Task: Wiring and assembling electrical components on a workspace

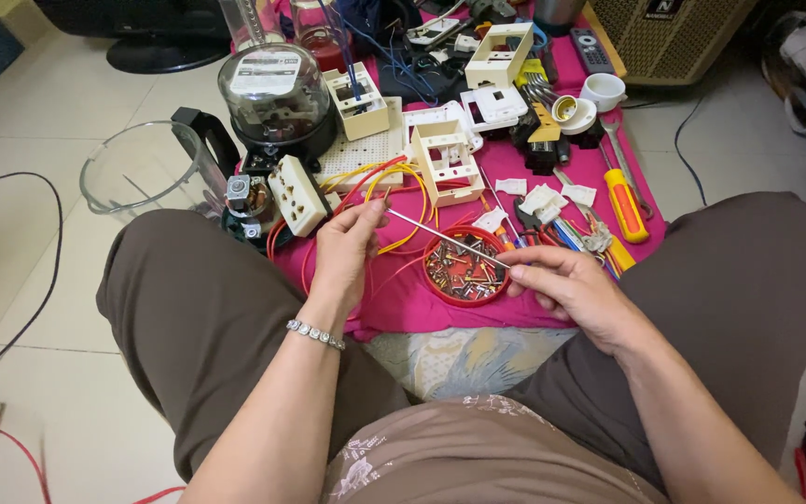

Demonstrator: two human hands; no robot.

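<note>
Pinching a thin metal rod (447,242), both hands (347,247) (566,280) hover over a red bowl (433,282) of screws (462,273).

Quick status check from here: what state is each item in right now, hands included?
left hand: pinching one end of the thin metal rod
right hand: pinching the rod's other end
thin metal rod: held level-ish above the red dish
red dish: open, full of small metal parts
glass jug: empty, upright
orange-handled screwdriver: lying on the pink cloth
</note>
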